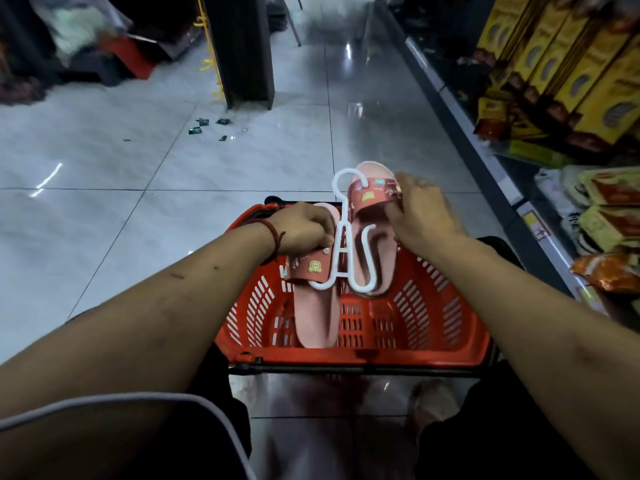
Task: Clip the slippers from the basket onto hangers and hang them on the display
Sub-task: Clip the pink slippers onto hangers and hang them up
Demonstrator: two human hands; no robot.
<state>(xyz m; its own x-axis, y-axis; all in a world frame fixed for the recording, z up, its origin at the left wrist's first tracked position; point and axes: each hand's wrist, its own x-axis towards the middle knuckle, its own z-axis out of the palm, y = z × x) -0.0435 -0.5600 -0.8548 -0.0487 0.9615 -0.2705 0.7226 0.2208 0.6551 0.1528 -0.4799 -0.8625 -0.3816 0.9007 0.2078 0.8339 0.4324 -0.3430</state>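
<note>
Over a red plastic basket [433, 317] I hold two pink slippers and a white plastic hanger [341, 237]. My left hand [301, 232] grips the left slipper [317, 306] near its strap, which carries cartoon stickers; its sole hangs down into the basket. My right hand [420, 213] grips the right slipper [375, 199] at its red-pink strap. The hanger lies between the two slippers, its hook pointing up and away from me, its lower loops against both slippers.
The basket stands on a glossy grey tiled floor [138, 202] between my knees. A shelf unit [519, 188] with yellow boxes and packets runs along the right. A dark post [242, 50] stands ahead, with small clips [207, 126] scattered near its foot.
</note>
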